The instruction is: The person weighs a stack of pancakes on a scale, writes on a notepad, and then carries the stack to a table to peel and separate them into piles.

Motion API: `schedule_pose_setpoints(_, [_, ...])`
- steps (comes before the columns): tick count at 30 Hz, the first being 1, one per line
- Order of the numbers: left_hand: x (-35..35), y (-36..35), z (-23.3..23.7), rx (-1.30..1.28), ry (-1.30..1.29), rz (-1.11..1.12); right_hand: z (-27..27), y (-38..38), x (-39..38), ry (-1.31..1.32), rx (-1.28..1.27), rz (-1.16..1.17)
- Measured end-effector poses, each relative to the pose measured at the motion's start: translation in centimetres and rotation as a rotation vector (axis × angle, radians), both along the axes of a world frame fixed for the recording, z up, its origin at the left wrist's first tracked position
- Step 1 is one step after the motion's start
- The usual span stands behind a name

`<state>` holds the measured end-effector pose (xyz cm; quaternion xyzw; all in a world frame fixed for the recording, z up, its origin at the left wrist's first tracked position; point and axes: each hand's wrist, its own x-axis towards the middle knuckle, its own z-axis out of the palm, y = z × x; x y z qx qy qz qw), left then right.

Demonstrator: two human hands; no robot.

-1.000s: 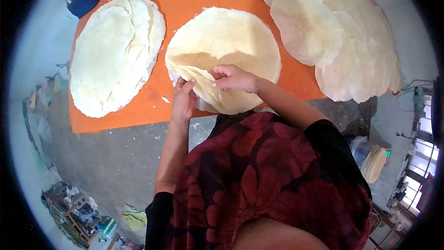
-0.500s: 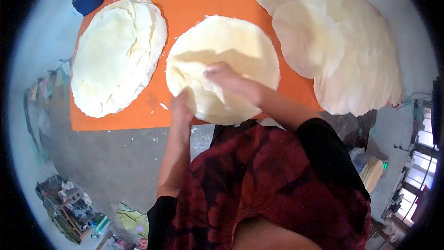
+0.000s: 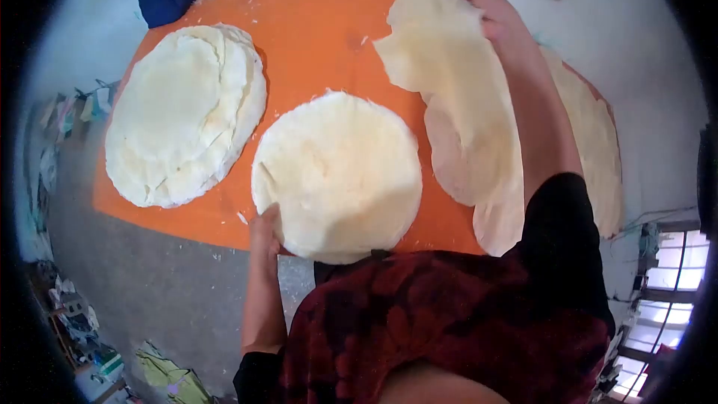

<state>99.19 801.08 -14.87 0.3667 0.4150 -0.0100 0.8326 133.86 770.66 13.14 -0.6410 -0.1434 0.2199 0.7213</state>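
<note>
A round stack of thin, pale, pancake-like sheets [image 3: 336, 172] lies on an orange table in front of me, with a small crease at its left edge. My left hand [image 3: 265, 228] grips that stack's near left rim, fingers partly hidden. My right hand [image 3: 486, 9] reaches far to the right and holds the far edge of a thin tan pancake sheet [image 3: 441, 37]. This sheet looks raised and wavy above the right-hand pile of overlapping sheets [image 3: 591, 142], which my forearm partly covers.
Another thick stack of round sheets [image 3: 164, 112] sits on the left of the orange table [image 3: 314, 37]. A dark blue bag [image 3: 163, 0] stands beyond the far left corner. Clutter and a green cloth [image 3: 172, 378] lie on the floor at lower left.
My right hand has left the middle stack and moved right to the tan sheets, one of which it has raised. The middle stack's folded top now lies flatter. My left hand stays at its rim.
</note>
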Motion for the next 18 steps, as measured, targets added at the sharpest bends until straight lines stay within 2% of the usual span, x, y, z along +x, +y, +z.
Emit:
schedule_pose_setpoints(3, [-0.1,-0.3,0.5,0.069,0.023,-0.009,0.4,3.9,4.6,-0.012,-0.064,-0.268])
schedule_pose_setpoints(7, [0.2,-0.7,1.9,0.021,0.061,0.009,2.0,2.3,11.4,-0.127,0.141,-0.325])
schedule_pose_setpoints(8, [-0.2,0.1,-0.7,-0.002,0.081,0.015,1.4,0.7,13.3,-0.12,0.217,-0.33])
schedule_pose_setpoints(10, [0.4,-0.7,1.1,0.073,0.083,0.026,-0.2,-2.2,16.3,-0.079,0.345,-0.377])
schedule_pose_setpoints(12, [0.8,-1.1,2.5,0.154,0.052,0.001,-4.2,-4.5,17.3,0.017,0.366,-0.544])
schedule_pose_setpoints(13, [0.8,-1.1,2.2,0.128,0.055,0.022,-6.7,-5.4,17.9,0.0,0.223,-0.599])
schedule_pose_setpoints(14, [0.7,-0.9,1.8,0.103,0.059,0.039,-9.5,-7.0,19.2,-0.285,-0.564,-0.48])
schedule_pose_setpoints(15, [0.7,-0.9,1.6,0.076,0.065,0.056,-14.6,-9.6,21.1,-0.56,-1.343,-0.284])
schedule_pose_setpoints(16, [0.8,-1.0,1.6,0.093,0.077,0.063,-21.9,-12.4,23.4,-0.411,-0.828,-0.515])
schedule_pose_setpoints(17, [0.8,-1.0,1.6,0.112,0.087,0.07,-24.1,-12.2,21.3,-0.145,-0.583,-0.679])
schedule_pose_setpoints(18, [0.8,-1.0,1.6,0.13,0.098,0.076,-24.0,-10.5,18.2,0.15,-0.291,-0.84])
